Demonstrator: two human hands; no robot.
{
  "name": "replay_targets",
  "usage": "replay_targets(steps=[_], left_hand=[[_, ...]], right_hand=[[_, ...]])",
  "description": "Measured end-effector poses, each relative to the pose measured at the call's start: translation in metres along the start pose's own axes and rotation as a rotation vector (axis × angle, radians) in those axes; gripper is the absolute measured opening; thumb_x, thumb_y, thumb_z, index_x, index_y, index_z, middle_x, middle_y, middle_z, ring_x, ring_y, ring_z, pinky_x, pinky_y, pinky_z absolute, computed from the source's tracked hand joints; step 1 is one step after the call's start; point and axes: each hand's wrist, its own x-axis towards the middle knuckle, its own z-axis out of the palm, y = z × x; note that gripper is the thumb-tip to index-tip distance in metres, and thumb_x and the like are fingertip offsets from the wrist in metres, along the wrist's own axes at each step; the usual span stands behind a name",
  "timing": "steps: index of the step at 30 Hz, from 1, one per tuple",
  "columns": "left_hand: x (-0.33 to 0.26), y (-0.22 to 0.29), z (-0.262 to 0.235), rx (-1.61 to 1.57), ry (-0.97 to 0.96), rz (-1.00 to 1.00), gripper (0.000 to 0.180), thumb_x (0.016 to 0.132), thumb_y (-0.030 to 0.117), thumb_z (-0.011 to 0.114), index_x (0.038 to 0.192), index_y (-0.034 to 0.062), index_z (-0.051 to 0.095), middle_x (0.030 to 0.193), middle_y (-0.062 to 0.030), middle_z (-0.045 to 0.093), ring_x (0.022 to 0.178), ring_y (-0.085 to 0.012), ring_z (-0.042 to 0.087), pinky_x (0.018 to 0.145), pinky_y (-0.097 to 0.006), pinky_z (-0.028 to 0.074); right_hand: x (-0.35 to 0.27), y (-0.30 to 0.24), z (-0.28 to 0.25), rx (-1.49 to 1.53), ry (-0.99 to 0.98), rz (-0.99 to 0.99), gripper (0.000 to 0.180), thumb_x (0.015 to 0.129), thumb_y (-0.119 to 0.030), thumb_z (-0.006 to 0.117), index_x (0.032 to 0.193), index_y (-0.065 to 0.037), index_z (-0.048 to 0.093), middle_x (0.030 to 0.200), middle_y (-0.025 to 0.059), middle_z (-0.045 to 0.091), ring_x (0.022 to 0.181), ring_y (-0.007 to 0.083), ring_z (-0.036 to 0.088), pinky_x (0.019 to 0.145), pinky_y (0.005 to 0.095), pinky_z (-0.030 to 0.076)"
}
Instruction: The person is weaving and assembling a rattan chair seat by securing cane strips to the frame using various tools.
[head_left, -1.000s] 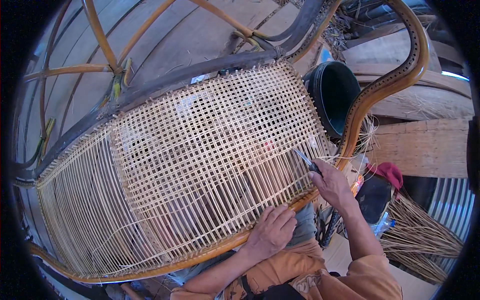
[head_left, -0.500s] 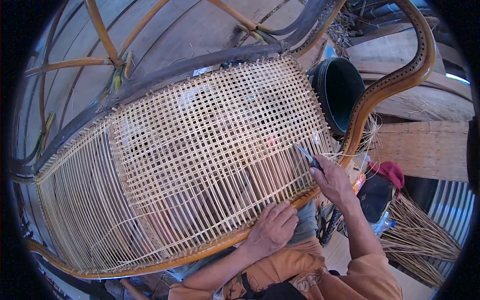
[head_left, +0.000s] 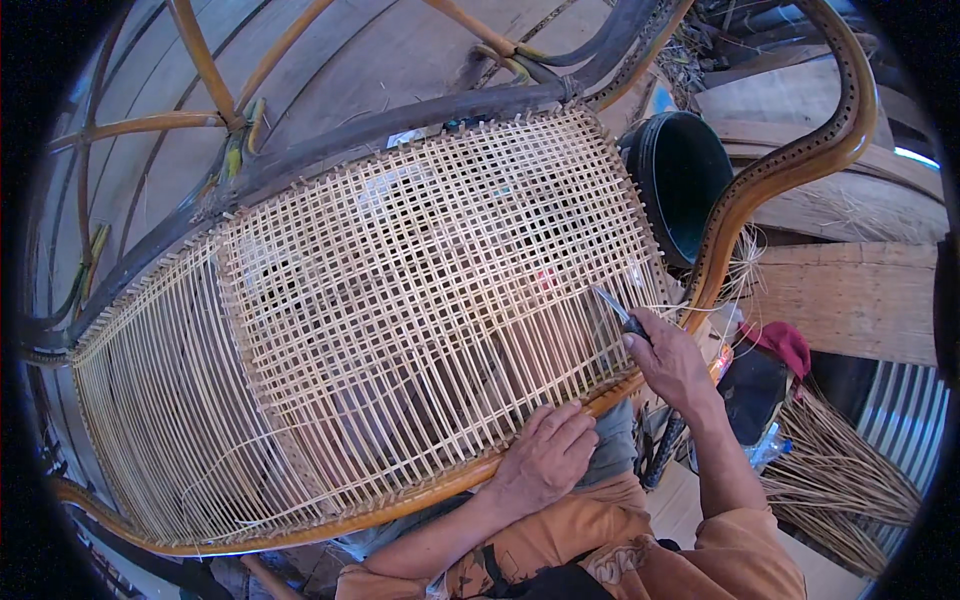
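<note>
A long curved rattan frame holds a pale woven cane panel (head_left: pixel 430 240). Its upper part is a close open-square weave; toward me the strands run one way, with gaps between them. My right hand (head_left: pixel 675 362) grips a small knife (head_left: pixel 611 302) by its dark handle, the metal blade pointing up and left over the cane near the weave's lower right edge. My left hand (head_left: pixel 545 450) lies over the near rail (head_left: pixel 450 484), fingers bent around it by the strand ends. The undersides of those fingers are hidden.
A dark green bucket (head_left: pixel 685 190) stands beyond the panel's right end, beside the curved, drilled frame arm (head_left: pixel 735 200). Right of me lie a bundle of thin cane (head_left: pixel 840 480), a red cloth item (head_left: pixel 780 347) and wooden boards (head_left: pixel 850 300). Rattan poles (head_left: pixel 205 60) cross at upper left.
My right hand and the knife have shifted very slightly right and down. My left hand stays on the rail, and the weave looks the same.
</note>
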Motion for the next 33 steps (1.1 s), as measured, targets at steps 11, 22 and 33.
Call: replay_targets(steps=[11,22,33], left_hand=[[-0.002,-0.001,0.001,0.012,0.002,0.01,0.023,0.073,0.009,0.068,0.094,0.004,0.063,0.111,-0.0088,0.058,0.116,-0.0279,0.05,0.097,-0.043,0.04],[0.0,0.0,-0.003,-0.004,-0.017,-0.009,0.022,0.074,0.011,0.068,0.094,0.0042,0.063,0.11,-0.009,0.058,0.115,-0.028,0.051,0.097,-0.043,0.04],[0.0,-0.002,0.0,-0.026,-0.006,-0.003,0.021,0.073,0.009,0.066,0.093,0.0028,0.063,0.107,-0.0101,0.059,0.111,-0.0283,0.053,0.092,-0.042,0.042]], right_hand=[[-0.002,0.0,-0.001,-0.041,0.006,-0.024,0.027,0.091,-0.021,0.052,0.11,-0.003,0.051,0.082,0.0236,0.06,0.082,0.0412,0.059,0.072,0.0465,0.046],[0.01,-0.004,-0.011,0.007,0.204,-0.044,0.028,0.089,-0.022,0.056,0.108,-0.002,0.053,0.088,0.0229,0.061,0.082,0.0412,0.059,0.072,0.0459,0.047],[0.042,-0.03,-0.073,-0.602,-0.513,-0.253,0.029,0.077,-0.032,0.068,0.096,-0.01,0.067,0.083,0.0142,0.065,0.082,0.0322,0.064,0.071,0.0439,0.049]])
